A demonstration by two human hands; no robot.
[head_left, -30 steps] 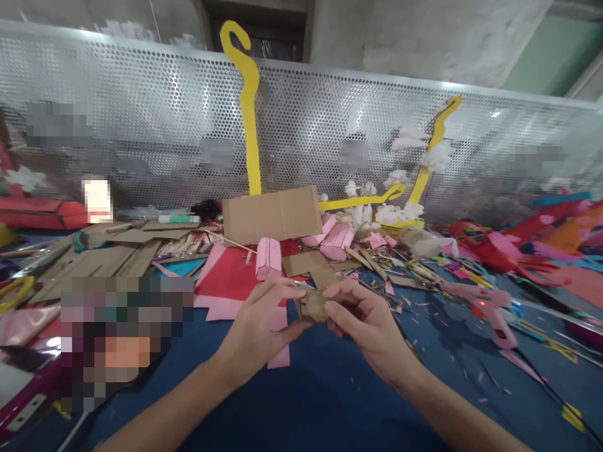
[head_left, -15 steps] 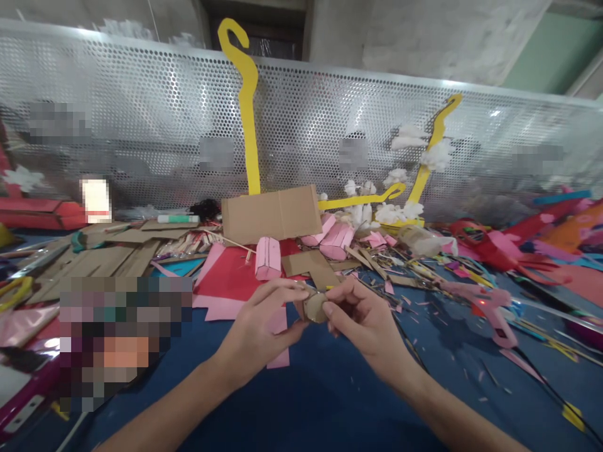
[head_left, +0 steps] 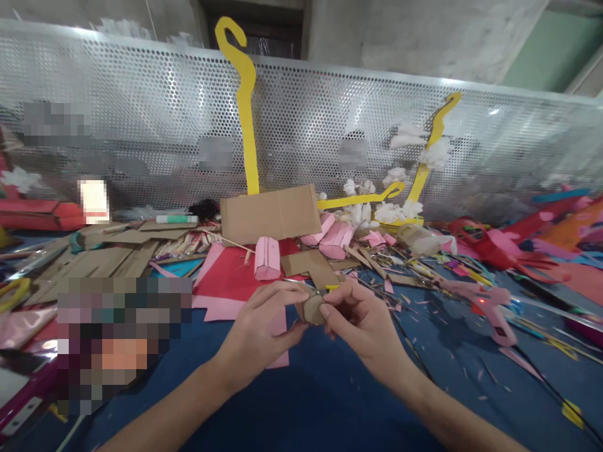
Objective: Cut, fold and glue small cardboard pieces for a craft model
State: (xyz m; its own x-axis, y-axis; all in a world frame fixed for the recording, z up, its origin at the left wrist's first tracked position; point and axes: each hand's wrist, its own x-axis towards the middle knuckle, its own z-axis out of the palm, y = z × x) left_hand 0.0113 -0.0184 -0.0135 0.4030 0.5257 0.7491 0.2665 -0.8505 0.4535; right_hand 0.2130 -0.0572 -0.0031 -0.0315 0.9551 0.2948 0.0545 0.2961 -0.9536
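A small brown cardboard piece (head_left: pixel 313 311) with a flat, many-sided face is between my two hands, above the blue table (head_left: pixel 320 402). My left hand (head_left: pixel 264 323) grips it from the left, fingers over the top and thumb below. On its right edge press the thumb and fingertips of my right hand (head_left: pixel 358 320). The far side of the piece is hidden. Just behind my hands lie a pink paper box (head_left: pixel 267 258) with dark edge lines, red paper (head_left: pixel 230 276) and flat cardboard scraps (head_left: pixel 316 269).
A pink glue gun (head_left: pixel 490 304) with a lit red light lies at right, its cord running forward. A cardboard box (head_left: pixel 271 213) with a yellow hooked strip (head_left: pixel 245 119) stands before a perforated metal panel (head_left: pixel 306 125). Cardboard sheets (head_left: pixel 98 267) are piled at left.
My right thumb and fingertips have shifted slightly on the edge of the cardboard piece, and its face shows a little more squarely. Both hands stay in nearly the same place.
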